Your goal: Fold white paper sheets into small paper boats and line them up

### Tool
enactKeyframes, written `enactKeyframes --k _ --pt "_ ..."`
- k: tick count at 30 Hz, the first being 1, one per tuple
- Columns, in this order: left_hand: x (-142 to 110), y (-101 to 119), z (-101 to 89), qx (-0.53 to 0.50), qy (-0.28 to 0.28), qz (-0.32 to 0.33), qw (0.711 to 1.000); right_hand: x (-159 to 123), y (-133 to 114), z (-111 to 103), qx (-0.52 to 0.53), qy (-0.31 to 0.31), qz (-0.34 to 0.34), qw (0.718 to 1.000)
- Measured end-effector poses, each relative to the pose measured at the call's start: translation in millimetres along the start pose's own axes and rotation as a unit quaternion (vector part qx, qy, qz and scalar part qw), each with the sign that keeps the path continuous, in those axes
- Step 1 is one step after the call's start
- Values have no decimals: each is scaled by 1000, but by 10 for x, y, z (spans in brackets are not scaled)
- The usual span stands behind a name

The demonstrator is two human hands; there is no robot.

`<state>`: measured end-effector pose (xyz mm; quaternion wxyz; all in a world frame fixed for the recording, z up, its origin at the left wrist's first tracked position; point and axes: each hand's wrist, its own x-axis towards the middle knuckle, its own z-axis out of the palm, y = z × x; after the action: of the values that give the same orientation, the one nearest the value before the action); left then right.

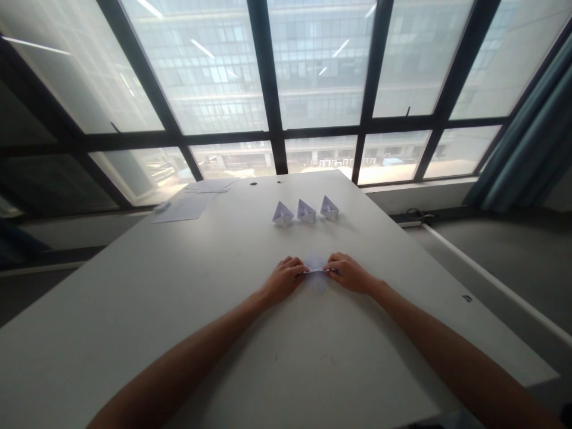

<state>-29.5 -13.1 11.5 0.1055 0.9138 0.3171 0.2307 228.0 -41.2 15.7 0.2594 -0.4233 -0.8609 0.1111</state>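
A partly folded white sheet of paper [317, 280] lies on the table between my two hands, with a raised crease across its middle and pointed ends toward and away from me. My left hand [289, 273] pinches its left end, fingers closed. On the opposite end my right hand [346, 271] does the same with thumb and fingers. Beyond the hands stand three folded paper boats in a row: a left boat [282, 214], a middle boat [306, 211] and a right boat [329, 208]. The fingertips hide the sheet's two side ends.
The white table [179, 298] reaches to large framed windows. At its far left lie flat paper sheets [185, 207]. Two dark round spots [253, 184] mark the far edge. A small dark label [467, 298] is near the right edge. A blue curtain [513, 143] hangs at right.
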Motion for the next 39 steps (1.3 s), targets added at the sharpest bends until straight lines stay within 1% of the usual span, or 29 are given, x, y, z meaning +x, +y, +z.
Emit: enactKeyframes --k 4,9,13,16,20,24,27,33,37,39 --pt "16 -23 13 -18 15 -22 999 20 43 36 28 22 16 999" --pt "10 -5 5 -47 33 -74 996 35 39 86 50 63 81 993" --pt "8 9 6 -52 34 -91 994 43 -11 112 46 63 121 990" --pt "19 24 8 -42 21 -102 994 45 -51 128 22 60 148 987" --pt "26 68 31 -8 9 -119 993 46 -98 162 -39 61 178 981" --pt "1 97 80 68 29 -118 990 49 -146 192 -88 56 184 977" --pt "-16 79 103 113 24 -127 985 49 -180 192 -112 47 185 975" --pt "-19 40 103 101 11 -124 987 45 -224 155 -124 22 178 976" --pt "-26 33 102 82 5 -116 990 49 -235 150 -106 6 193 975" --pt "-28 27 102 67 6 -113 991 51 -234 161 -85 9 203 975"
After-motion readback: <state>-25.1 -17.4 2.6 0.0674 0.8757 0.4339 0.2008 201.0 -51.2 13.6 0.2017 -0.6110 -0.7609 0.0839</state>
